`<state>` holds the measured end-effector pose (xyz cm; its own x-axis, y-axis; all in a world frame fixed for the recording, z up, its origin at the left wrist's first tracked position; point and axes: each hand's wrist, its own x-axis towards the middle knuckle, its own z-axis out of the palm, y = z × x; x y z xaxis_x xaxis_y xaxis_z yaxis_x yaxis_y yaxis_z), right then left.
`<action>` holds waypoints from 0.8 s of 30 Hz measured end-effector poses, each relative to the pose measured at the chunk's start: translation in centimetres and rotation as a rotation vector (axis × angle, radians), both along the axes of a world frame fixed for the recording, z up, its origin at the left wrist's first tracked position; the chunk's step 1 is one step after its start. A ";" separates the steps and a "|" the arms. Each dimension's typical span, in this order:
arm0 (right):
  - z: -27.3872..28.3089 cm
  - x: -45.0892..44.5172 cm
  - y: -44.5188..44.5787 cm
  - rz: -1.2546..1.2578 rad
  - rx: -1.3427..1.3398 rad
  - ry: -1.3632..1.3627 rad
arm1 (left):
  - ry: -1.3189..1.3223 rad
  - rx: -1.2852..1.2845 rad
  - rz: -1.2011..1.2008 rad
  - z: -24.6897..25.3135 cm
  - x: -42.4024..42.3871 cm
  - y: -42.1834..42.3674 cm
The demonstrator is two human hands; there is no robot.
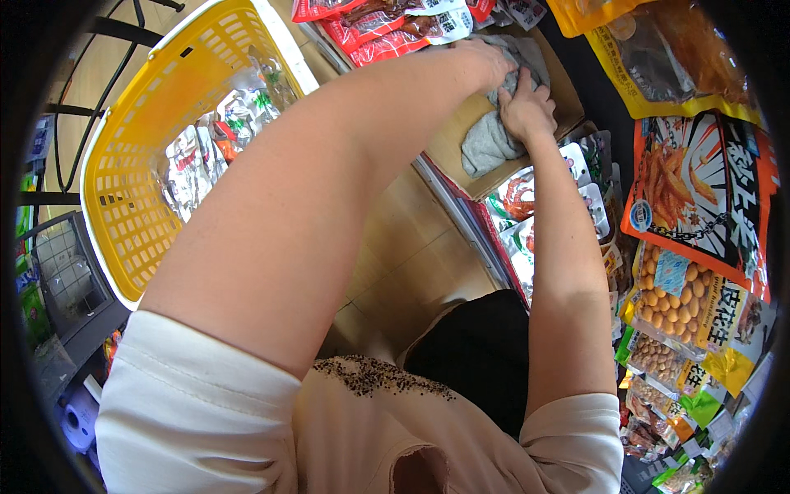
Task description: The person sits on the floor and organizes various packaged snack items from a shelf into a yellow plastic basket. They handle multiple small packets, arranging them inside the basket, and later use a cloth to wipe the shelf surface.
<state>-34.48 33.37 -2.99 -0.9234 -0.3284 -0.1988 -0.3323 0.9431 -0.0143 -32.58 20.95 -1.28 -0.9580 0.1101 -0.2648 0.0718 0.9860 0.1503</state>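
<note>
A grey cloth [490, 145] lies bunched inside a cardboard box [445, 137] on the shelf ahead of me. My right hand [529, 110] grips the cloth, its thumb and fingers bent over the folds. At the far end of the box, my left hand [490, 62] rests against the same cloth. Its fingers are partly hidden, so I cannot tell how firmly they hold. Both hands are close together. More cloth shows beyond them, near the box's far wall.
Left of my arm stands a yellow plastic basket [139, 179] holding silvery snack packets [191, 163]. Red snack packs [386, 28] lie beyond the box, and crayfish-printed packs [518, 197] lie nearer me. Hanging bags, including peanuts [673, 293], line the right side. Tiled floor [413, 241] shows below.
</note>
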 end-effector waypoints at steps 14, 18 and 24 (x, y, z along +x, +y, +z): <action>3.9 10.4 -4.2 0.247 -0.231 -0.324 | -0.228 -0.131 -0.333 2.4 7.2 -6.5; 1.7 7.4 -3.2 0.092 -0.671 -0.719 | -0.222 0.004 -0.148 3.4 7.8 -6.1; 3.3 5.4 -2.4 -0.178 -0.847 -1.360 | -0.227 0.070 -0.129 2.5 7.3 -7.5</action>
